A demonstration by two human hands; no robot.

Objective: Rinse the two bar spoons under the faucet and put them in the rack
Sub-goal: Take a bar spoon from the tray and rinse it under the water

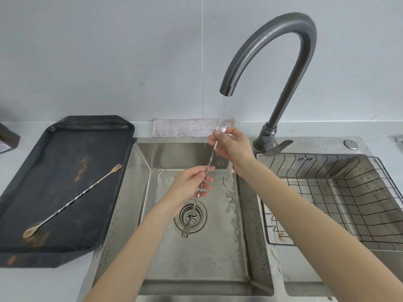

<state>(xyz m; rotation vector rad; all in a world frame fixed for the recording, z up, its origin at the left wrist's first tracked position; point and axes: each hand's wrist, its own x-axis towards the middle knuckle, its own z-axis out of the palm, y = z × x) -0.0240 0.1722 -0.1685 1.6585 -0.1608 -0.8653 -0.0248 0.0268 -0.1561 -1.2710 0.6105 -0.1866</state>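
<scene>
A long twisted bar spoon [197,201] hangs nearly upright over the sink [196,247], fork end down near the drain. My right hand [232,147] grips its top end under the running water from the faucet [272,51]. My left hand [192,184] pinches the twisted stem at its middle. The bowl end is hidden among my right fingers and the water. A second bar spoon [72,201], soiled at its bowl, lies diagonally on the black tray [54,256] to the left. The wire rack [340,201] sits in the right basin.
A pinkish cloth [185,127] lies behind the sink against the wall. The faucet lever [277,147] points right at the tap's base. The drain strainer [190,216] is below the spoon. A brown box [7,138] stands at the far left edge.
</scene>
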